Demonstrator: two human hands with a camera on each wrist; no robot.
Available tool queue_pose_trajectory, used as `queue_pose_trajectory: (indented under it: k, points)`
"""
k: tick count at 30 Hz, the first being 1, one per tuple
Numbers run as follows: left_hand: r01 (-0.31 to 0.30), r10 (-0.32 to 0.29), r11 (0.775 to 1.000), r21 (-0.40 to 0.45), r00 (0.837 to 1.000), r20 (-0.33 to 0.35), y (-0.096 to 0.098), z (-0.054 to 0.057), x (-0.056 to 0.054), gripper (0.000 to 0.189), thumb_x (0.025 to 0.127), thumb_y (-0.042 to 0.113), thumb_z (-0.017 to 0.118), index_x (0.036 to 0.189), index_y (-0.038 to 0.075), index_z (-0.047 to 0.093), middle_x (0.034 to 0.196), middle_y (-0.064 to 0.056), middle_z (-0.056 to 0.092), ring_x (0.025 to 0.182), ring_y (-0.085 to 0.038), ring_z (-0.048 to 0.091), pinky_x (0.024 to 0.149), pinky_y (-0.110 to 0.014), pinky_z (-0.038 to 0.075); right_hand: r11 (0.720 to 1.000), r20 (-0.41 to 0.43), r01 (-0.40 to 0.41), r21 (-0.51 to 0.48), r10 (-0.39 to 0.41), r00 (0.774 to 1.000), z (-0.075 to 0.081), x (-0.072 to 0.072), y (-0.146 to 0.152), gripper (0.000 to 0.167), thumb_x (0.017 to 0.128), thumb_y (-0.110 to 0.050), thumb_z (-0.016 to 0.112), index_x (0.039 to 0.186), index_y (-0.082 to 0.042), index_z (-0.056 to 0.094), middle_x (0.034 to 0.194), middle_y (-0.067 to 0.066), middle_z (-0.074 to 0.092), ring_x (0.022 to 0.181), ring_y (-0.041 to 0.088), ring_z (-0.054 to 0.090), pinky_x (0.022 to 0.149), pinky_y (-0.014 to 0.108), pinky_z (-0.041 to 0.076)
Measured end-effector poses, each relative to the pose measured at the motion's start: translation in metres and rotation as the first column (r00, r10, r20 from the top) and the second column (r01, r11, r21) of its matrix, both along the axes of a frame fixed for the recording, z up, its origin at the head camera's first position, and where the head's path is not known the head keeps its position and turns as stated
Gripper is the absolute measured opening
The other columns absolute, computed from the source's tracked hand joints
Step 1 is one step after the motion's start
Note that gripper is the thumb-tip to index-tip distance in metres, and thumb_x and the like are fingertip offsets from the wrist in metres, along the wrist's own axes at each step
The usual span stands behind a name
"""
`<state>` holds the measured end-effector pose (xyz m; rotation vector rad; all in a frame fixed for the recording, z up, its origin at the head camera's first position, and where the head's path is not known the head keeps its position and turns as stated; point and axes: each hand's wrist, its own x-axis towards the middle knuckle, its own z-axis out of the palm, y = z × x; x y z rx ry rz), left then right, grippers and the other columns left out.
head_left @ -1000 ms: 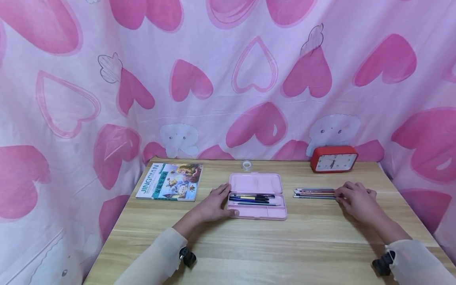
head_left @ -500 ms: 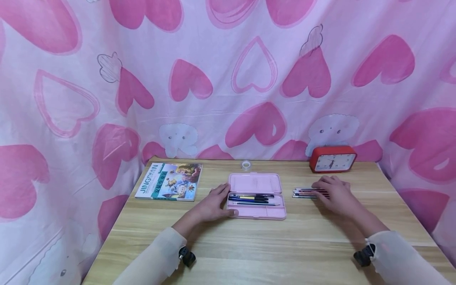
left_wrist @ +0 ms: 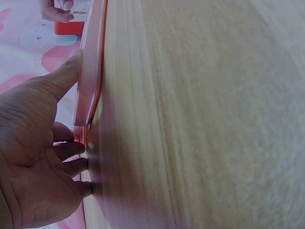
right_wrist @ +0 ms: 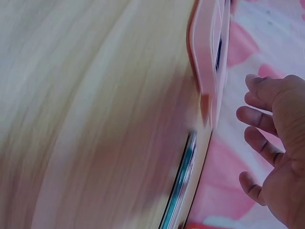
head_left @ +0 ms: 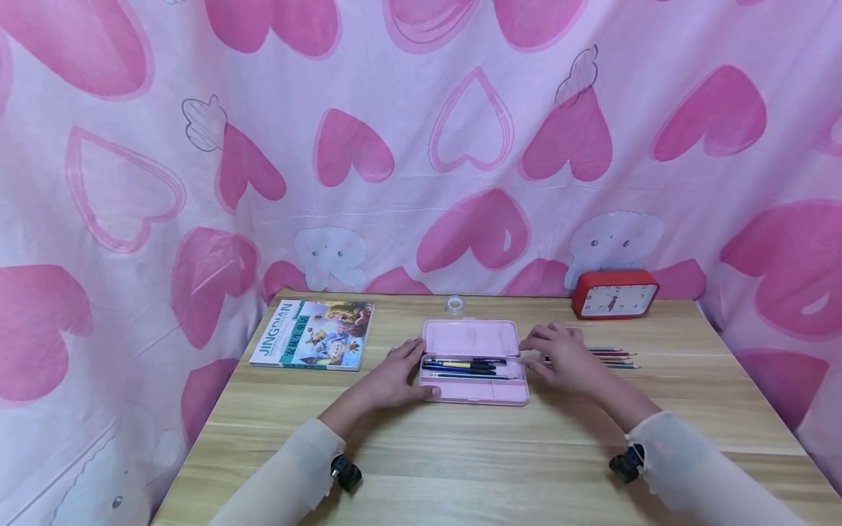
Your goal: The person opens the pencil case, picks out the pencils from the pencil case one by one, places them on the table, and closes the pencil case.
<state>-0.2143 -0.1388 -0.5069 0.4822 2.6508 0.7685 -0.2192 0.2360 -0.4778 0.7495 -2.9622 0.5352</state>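
Observation:
A pink pencil case (head_left: 511, 393) lies with its lid folded back, and several pens and pencils (head_left: 468, 367) sit in its rear compartment. My left hand (head_left: 390, 377) rests at its left end, the thumb touching the near corner and the relaxed fingers along the side by the lid. Just off the case's right end is my right hand (head_left: 564, 359), above the left part of a row of loose pencils (head_left: 615, 357). In the right wrist view its fingers (right_wrist: 257, 119) are loosely bent with nothing between them. The hand hides the pencils' left ends in the head view.
A picture book (head_left: 314, 334) lies at the left of the wooden table (head_left: 460, 460). Behind the case is a small roll of clear tape (head_left: 454, 305). A red clock (head_left: 615, 294) stands at the back right, before a pink heart-patterned curtain (head_left: 470, 226).
My right hand has moved left along the pencils, from their right ends to beside the case, uncovering their pointed ends. The pencils lie about where they were. The left hand stays put.

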Motion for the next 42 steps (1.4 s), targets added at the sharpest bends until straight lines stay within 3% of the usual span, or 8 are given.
queue_pose_trajectory:
  k: [7, 20, 42]
  points:
    - [-0.001, 0.001, 1.0, -0.008, 1.0, 0.002, 0.0, 0.001, 0.0, 0.111, 0.095, 0.064, 0.08, 0.178, 0.017, 0.022, 0.188, -0.006, 0.017, 0.173, -0.041, 0.017, 0.139, -0.061, 0.025, 0.995, 0.026, -0.09, 0.05, 0.088, 0.996, -0.005, 0.005, -0.023, 0.024, 0.099, -0.028, 0.085, 0.122, -0.022, 0.085, 0.12, -0.003, 0.074, 0.113, 0.021, 0.054, 0.102, 0.066, 0.046]
    - [-0.007, 0.007, 1.0, -0.015, 1.0, 0.013, 0.0, -0.003, -0.002, 0.112, 0.094, 0.067, 0.079, 0.178, 0.018, 0.022, 0.188, -0.005, 0.016, 0.174, -0.04, 0.016, 0.139, -0.061, 0.025, 0.989, 0.096, -0.105, 0.109, 0.094, 0.991, -0.017, 0.006, -0.036, 0.017, 0.098, -0.022, 0.086, 0.114, -0.027, 0.086, 0.112, -0.008, 0.073, 0.109, 0.017, 0.052, 0.092, 0.047, 0.04]
    - [-0.004, 0.004, 1.0, -0.006, 1.0, 0.002, 0.001, -0.002, -0.001, 0.111, 0.095, 0.063, 0.08, 0.178, 0.017, 0.023, 0.188, -0.007, 0.018, 0.173, -0.04, 0.017, 0.138, -0.061, 0.026, 0.993, 0.106, -0.101, 0.057, 0.094, 0.99, -0.017, 0.006, -0.041, 0.019, 0.097, -0.015, 0.086, 0.111, -0.028, 0.084, 0.109, -0.009, 0.073, 0.112, 0.018, 0.057, 0.095, 0.047, 0.043]
